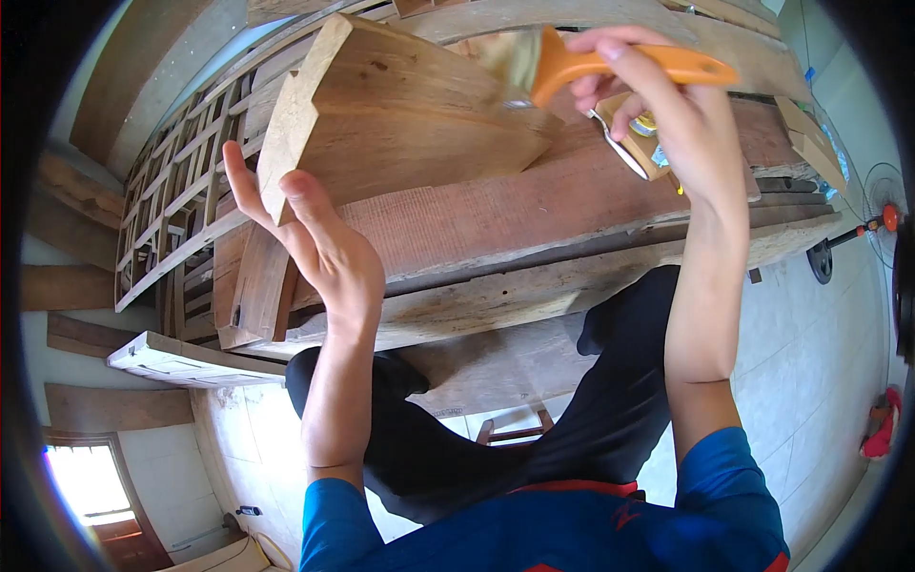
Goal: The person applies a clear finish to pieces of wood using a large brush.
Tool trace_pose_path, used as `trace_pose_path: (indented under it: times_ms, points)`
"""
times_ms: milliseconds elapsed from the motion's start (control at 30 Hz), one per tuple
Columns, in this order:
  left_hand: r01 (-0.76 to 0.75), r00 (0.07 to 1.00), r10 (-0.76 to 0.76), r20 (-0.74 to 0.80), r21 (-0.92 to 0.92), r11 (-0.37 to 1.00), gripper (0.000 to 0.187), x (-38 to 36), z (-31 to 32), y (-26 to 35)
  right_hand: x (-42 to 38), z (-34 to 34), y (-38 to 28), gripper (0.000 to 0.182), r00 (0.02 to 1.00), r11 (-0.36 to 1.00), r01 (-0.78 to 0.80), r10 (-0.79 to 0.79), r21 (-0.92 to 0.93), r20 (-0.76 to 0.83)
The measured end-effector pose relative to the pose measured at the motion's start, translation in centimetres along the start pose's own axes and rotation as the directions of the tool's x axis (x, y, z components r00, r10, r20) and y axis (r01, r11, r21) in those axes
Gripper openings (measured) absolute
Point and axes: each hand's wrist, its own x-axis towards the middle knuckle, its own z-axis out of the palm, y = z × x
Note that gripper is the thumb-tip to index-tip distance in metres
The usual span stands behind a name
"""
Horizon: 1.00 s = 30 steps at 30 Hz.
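Note:
My right hand (681,119) grips the orange handle of a paintbrush (577,67). The pale, slightly blurred bristles point left and meet or hover over the right part of a thick wooden board (400,124); actual contact is hard to make out. My left hand (329,238) holds that board at its lower left end, thumb and fingers at the cut edge, keeping it tilted up. Just below my right hand sits a small open cardboard box (624,143) with something yellow and blue inside, partly hidden by the fingers.
Stacked reddish planks (515,210) form the surface in front of me. A wooden lattice (186,181) leans at the left. A cardboard piece (815,143) and a standing fan (882,210) are at the right. A white panel (191,360) juts out at lower left.

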Motion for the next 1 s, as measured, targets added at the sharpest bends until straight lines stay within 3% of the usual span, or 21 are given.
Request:
trace_pose_path:
  times_ms: [100,200,233,333,367,433,567,667,700,800,900,1000]
  points:
    - [-0.051,0.998,0.051,-0.025,0.025,0.998,0.065,-0.2,0.0,-0.5,-0.7,2.2,-2.6,0.033,0.986,0.931,0.163,-0.166,0.325,-0.021]
    - [-0.045,0.998,0.045,-0.043,-0.008,0.999,0.06,-0.1,-0.1,-0.6,-0.8,3.5,-2.5,0.034,0.935,0.914,0.341,-0.355,0.218,0.025]
    - [-0.037,0.996,0.035,-0.083,-0.022,0.999,0.058,0.0,0.0,-0.7,-0.7,3.6,-2.2,0.031,0.944,0.917,0.315,-0.33,0.246,0.021]
    - [0.087,0.981,-0.106,-0.162,-0.121,0.989,0.058,0.2,0.2,0.0,0.5,3.5,1.2,0.023,0.923,0.92,0.381,-0.384,0.089,0.019]
    - [0.144,0.969,-0.173,-0.176,-0.167,0.975,0.06,0.2,0.1,0.2,0.4,3.1,1.9,0.022,0.968,0.967,0.229,-0.238,0.107,0.076]
    - [0.178,0.961,-0.213,-0.176,-0.198,0.964,0.066,0.4,-0.3,-0.4,1.0,2.7,4.2,0.021,0.99,0.996,0.091,-0.093,0.019,0.11]
    - [0.242,0.945,-0.29,-0.155,-0.268,0.932,0.067,1.2,-1.0,-1.4,1.4,1.0,10.2,0.022,0.966,0.969,-0.24,0.244,-0.048,0.086]
    - [0.222,0.951,-0.268,-0.153,-0.264,0.939,0.061,1.3,-1.0,-1.7,1.2,0.0,16.4,0.026,0.97,0.858,-0.151,0.224,-0.491,0.093]
    - [0.199,0.958,-0.244,-0.15,-0.265,0.943,0.061,1.2,-0.9,-1.6,1.0,0.7,16.2,0.027,0.97,0.869,-0.107,0.198,-0.482,0.14]
    - [0.15,0.97,-0.193,-0.147,-0.259,0.954,0.063,1.1,-0.4,-0.8,1.2,1.2,13.7,0.021,0.904,0.847,-0.259,0.382,-0.464,0.193]
    - [0.135,0.972,-0.174,-0.158,-0.234,0.963,0.067,1.1,-0.4,-0.6,1.5,2.0,11.0,0.026,0.956,0.943,-0.247,0.275,-0.225,0.099]
    - [0.118,0.976,-0.156,-0.155,-0.226,0.967,0.066,1.1,-0.6,-0.7,1.2,2.9,6.3,0.024,0.994,0.996,-0.09,0.089,0.013,0.061]
